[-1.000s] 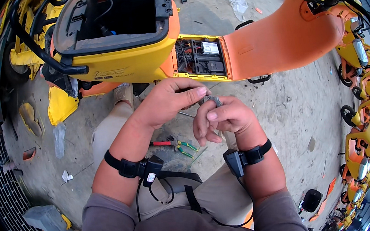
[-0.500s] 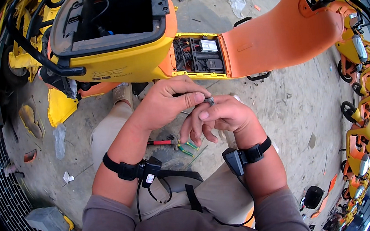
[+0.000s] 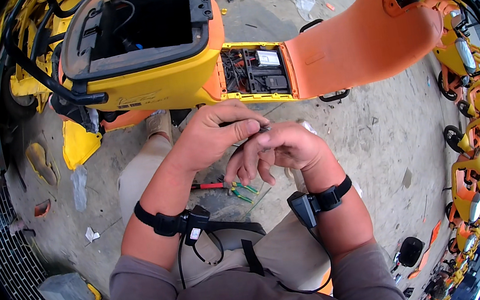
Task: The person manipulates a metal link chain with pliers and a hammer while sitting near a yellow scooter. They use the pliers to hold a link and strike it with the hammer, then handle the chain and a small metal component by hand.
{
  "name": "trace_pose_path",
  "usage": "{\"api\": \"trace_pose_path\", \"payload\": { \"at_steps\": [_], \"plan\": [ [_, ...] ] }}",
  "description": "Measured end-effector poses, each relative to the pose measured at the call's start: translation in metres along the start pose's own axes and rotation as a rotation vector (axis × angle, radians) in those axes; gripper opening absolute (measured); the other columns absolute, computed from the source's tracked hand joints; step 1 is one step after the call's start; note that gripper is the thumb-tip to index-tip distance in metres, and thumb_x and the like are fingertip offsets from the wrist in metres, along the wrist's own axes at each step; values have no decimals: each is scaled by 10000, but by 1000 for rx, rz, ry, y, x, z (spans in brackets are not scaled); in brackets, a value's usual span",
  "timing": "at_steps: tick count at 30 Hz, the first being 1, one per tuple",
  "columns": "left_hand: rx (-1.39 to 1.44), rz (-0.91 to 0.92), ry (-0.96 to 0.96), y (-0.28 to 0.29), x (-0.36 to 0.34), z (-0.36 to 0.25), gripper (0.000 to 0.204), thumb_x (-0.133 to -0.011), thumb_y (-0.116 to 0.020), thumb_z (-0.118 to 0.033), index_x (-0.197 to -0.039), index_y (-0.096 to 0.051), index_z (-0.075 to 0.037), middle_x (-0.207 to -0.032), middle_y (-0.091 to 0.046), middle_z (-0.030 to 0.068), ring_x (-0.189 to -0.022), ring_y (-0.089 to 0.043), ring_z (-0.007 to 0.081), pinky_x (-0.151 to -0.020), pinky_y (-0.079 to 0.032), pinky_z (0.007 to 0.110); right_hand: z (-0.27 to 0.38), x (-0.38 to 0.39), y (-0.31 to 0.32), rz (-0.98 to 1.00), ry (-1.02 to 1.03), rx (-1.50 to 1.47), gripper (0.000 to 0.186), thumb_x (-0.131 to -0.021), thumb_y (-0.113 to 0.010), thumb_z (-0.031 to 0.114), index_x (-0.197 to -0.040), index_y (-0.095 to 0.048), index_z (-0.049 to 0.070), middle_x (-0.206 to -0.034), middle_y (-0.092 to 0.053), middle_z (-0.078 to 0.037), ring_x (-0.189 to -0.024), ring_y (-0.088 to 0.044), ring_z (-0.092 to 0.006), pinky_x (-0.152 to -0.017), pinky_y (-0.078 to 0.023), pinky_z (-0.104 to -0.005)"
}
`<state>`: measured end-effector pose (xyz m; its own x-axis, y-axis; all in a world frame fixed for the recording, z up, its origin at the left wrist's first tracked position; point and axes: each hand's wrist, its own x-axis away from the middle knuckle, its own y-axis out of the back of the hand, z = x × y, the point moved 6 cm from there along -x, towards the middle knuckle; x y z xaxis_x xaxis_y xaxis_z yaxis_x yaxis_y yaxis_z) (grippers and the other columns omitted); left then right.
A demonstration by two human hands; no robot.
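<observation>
Both hands meet in front of the scooter body [image 3: 148, 89], just below its frame. My left hand [image 3: 214, 132] is closed, pinching a small dark metal part [image 3: 265, 129] between thumb and forefinger. My right hand [image 3: 287, 147] is up against the same part, its thumb and forefinger together at it and the other fingers loosely bent downward. Fingers cover most of the part, so its kind cannot be made out. On the floor below the hands lie a red-and-black-handled tool [image 3: 209, 185] and green-handled pliers [image 3: 244, 192].
An open compartment [image 3: 270, 77] with wiring and a silver box sits between the yellow rear shell and the orange front panel [image 3: 359, 45]. Yellow panels [image 3: 80, 142] and plastic scraps [image 3: 79, 188] litter the floor at left. Several scooters [image 3: 477, 175] line the right side.
The part has shifted slightly left and shows less between the fingers. My right thumb and fingers have moved left and curled a little more. The left hand stays nearly in place.
</observation>
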<state>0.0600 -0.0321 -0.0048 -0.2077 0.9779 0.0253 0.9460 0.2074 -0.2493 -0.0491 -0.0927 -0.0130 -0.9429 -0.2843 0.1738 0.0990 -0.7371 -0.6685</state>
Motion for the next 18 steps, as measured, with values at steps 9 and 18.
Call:
{"api": "trace_pose_path", "payload": {
  "at_steps": [9, 18],
  "plan": [
    [110, -51, 50, 3, 2, -2, 167, -963, -664, -93, -1077, -750, -6, -990, -688, 54, -929, -649, 150, -843, -511, 283, 5, -3, -1, 48, 90, -193, 733, -960, -356, 494, -952, -683, -162, -1078, -625, -428, -871, -704, -367, -536, -578, -314],
    [248, -68, 28, 4, 2, -3, 183, -983, -648, -106, -1113, -733, -8, -1040, -692, 49, -963, -652, 130, -852, -526, 281, 5, -7, 3, 38, 190, -208, 705, -1010, -335, 479, -910, -677, -130, -1064, -633, -402, -852, -709, -349, -576, -584, -308]
  ]
}}
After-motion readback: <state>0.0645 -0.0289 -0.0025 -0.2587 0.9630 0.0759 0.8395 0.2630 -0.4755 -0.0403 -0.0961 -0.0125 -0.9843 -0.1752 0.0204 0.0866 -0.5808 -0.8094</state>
